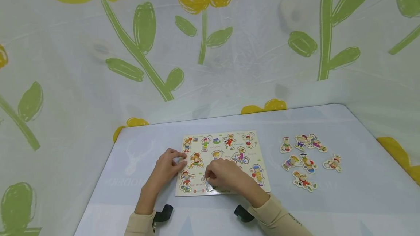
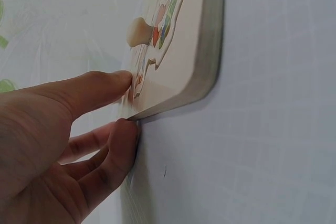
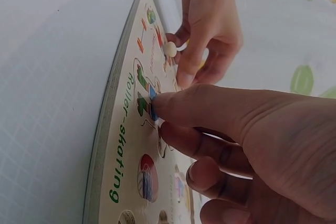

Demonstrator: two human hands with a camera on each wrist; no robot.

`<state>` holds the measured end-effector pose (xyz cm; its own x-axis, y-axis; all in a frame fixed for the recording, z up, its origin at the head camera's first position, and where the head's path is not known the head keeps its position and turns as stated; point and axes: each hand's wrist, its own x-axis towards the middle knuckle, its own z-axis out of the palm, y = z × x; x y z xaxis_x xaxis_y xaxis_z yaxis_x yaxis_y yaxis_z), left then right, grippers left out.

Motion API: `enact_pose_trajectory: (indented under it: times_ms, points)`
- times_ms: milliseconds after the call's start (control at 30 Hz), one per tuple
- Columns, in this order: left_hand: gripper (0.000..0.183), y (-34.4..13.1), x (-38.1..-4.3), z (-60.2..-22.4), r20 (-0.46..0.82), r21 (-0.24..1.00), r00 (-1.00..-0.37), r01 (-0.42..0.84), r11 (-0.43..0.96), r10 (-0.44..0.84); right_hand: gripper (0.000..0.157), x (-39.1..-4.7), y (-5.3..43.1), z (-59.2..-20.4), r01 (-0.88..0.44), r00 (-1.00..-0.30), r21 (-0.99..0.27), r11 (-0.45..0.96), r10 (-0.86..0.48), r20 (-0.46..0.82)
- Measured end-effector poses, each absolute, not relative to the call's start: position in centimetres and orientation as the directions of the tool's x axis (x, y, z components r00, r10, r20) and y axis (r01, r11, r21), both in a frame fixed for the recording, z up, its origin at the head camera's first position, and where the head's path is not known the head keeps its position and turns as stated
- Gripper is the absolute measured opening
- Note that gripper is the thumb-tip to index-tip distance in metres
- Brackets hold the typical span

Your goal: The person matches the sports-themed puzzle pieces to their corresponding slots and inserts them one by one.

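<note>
A wooden knob puzzle board (image 1: 179,189) printed with sports figures lies on the table. My left hand (image 1: 165,168) holds its left edge, the thumb on the top face and the curled fingers at the side, as the left wrist view shows. Over the lower middle, my right hand (image 1: 226,176) pinches a roller-skating puzzle piece (image 3: 140,103) between thumb and index finger. The piece overlaps its outline next to the green lettering in the right wrist view; its knob is hidden by the fingers. A skateboard figure (image 1: 186,181) sits at the board's lower left.
Several loose puzzle pieces lie right of the board, among them a footballer (image 1: 304,181), a bicycle figure (image 1: 316,144) and one piece (image 1: 333,163) farther right. A white table (image 1: 361,188) bears everything, with a flower-patterned curtain (image 1: 249,65) behind it.
</note>
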<state>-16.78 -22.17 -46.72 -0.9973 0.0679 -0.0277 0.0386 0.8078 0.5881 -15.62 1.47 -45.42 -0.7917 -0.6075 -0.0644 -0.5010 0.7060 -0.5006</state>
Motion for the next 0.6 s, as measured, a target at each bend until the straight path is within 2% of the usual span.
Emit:
enact_pose_trajectory:
  times_ms: [267,500,600]
  points:
    - [0.026,-22.18,-16.80,-46.63,-0.022,0.588,-0.997,0.042,0.808,0.068,0.006,-15.69,1.45,-45.28,-0.488,-0.792,-0.511,0.708,-0.605,-0.082]
    - [0.026,-22.24,-16.85,-46.79,-0.021,0.581,-0.997,0.044,0.813,0.069,0.004,-15.74,1.89,-45.17,-0.500,-0.766,-0.536,0.680,-0.636,-0.093]
    - [0.027,-22.26,-16.81,-46.85,-0.019,0.582,-0.997,0.047,0.812,0.071,0.008,-15.67,2.37,-44.94,-0.487,-0.761,-0.543,0.684,-0.638,-0.121]
